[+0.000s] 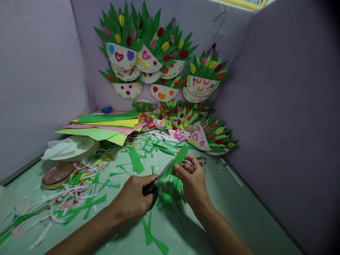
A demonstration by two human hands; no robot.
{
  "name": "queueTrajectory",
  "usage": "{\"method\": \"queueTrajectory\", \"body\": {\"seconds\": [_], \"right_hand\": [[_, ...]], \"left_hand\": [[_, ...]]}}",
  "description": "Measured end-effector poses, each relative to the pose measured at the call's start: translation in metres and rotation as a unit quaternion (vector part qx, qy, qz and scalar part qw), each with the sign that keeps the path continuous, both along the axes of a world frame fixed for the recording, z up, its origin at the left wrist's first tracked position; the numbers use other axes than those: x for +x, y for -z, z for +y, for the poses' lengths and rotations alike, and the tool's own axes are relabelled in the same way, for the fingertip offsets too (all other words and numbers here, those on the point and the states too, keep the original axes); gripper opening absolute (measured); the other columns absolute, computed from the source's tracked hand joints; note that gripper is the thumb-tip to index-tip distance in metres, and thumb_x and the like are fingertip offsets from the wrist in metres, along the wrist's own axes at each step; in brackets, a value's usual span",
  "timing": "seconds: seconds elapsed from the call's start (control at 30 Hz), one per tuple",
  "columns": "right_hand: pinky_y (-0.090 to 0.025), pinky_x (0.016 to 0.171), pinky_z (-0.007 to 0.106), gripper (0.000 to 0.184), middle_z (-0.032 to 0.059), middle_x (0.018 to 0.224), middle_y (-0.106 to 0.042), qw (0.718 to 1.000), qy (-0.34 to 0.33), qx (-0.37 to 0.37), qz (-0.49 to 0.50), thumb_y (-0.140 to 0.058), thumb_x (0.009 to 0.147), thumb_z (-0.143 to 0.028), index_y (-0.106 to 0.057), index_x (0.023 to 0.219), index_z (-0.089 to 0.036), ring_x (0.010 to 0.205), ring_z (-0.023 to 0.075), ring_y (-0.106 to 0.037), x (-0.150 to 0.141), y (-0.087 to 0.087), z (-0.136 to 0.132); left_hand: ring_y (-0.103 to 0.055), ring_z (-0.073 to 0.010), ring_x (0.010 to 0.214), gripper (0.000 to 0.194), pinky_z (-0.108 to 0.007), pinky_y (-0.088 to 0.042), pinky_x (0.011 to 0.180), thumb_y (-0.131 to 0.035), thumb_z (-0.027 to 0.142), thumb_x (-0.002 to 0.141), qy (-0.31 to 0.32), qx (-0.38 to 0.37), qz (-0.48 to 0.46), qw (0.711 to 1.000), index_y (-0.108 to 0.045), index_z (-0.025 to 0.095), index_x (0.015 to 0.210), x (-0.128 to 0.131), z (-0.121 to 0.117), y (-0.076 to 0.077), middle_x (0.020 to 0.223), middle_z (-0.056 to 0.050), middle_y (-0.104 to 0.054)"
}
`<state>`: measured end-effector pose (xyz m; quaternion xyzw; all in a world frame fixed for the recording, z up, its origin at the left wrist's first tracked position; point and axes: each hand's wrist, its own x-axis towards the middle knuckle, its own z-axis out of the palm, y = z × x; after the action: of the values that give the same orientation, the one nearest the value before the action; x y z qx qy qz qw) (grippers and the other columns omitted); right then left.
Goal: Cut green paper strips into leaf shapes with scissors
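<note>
My left hand (pixel 132 196) is closed round the black handles of a pair of scissors (pixel 152 189). Their blades point up and to the right, against the edge of a green paper strip (pixel 180 158). Fingers and thumb of my right hand (pixel 193 179) pinch that strip near its lower end, so it stands up at a slant. Beneath both hands, loose green paper pieces (pixel 147 228) lie on the pale table. Another cut green piece (pixel 136 160) rests a little farther off.
Coloured paper sheets (pixel 106 124) are stacked at the back left. Near them are a paper plate (pixel 85 147), a round tin lid (pixel 58 175) and tangled scraps (pixel 71 198). Decorated half-plates (pixel 122 56) hang on the back wall. Markers (pixel 167 139) lie mid-table, and a white pen (pixel 232 173) lies right.
</note>
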<state>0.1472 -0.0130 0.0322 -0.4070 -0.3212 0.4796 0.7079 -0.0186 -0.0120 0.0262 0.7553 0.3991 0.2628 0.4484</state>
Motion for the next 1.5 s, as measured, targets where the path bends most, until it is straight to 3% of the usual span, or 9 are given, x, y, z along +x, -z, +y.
{"method": "queueTrajectory", "body": {"seconds": [0.3, 0.7, 0.97, 1.5], "right_hand": [[-0.048, 0.052, 0.021, 0.04, -0.0096, 0.056, -0.054, 1.0, -0.007, 0.001, -0.006, -0.076, 0.056, -0.02, -0.047, 0.083, -0.021, 0.051, 0.0073, -0.052, -0.004, 0.003, -0.002], [-0.049, 0.052, 0.021, 0.041, -0.0109, 0.056, -0.049, 1.0, -0.004, -0.009, -0.001, -0.076, 0.055, -0.019, -0.046, 0.082, -0.021, 0.05, 0.0061, -0.049, -0.003, 0.004, -0.001], [-0.049, 0.052, 0.024, 0.041, -0.0105, 0.057, -0.05, 0.999, -0.027, -0.016, -0.03, -0.076, 0.055, -0.02, -0.044, 0.079, -0.022, 0.051, 0.0082, -0.05, -0.008, 0.005, -0.003], [-0.049, 0.053, 0.023, 0.043, -0.0108, 0.056, -0.052, 0.999, -0.027, -0.026, -0.022, -0.076, 0.054, -0.02, -0.044, 0.082, -0.022, 0.051, 0.0077, -0.051, -0.008, 0.005, -0.003]], "left_hand": [[-0.049, -0.0112, 0.063, 0.016, -0.018, -0.036, 0.057, -0.044, 0.012, 0.07, -0.01, 0.022, 0.016, 1.0, -0.059, 0.013, 0.077, -0.002, 0.002, 0.005, 0.071, 0.001, -0.057], [-0.046, -0.0105, 0.059, 0.021, -0.018, -0.032, 0.052, -0.043, 0.012, 0.071, 0.013, 0.015, 0.006, 1.0, -0.063, 0.013, 0.078, -0.001, 0.0, -0.006, 0.067, 0.001, -0.057], [-0.042, -0.0093, 0.059, 0.018, -0.019, -0.031, 0.053, -0.044, 0.012, 0.073, 0.008, 0.022, 0.023, 0.999, -0.058, 0.015, 0.084, -0.002, 0.002, 0.001, 0.071, 0.002, -0.055], [-0.051, -0.0123, 0.068, 0.017, -0.019, -0.033, 0.056, -0.042, 0.011, 0.073, 0.015, -0.015, -0.005, 1.0, -0.057, 0.013, 0.08, -0.001, 0.001, -0.003, 0.076, 0.0, -0.059]]}}
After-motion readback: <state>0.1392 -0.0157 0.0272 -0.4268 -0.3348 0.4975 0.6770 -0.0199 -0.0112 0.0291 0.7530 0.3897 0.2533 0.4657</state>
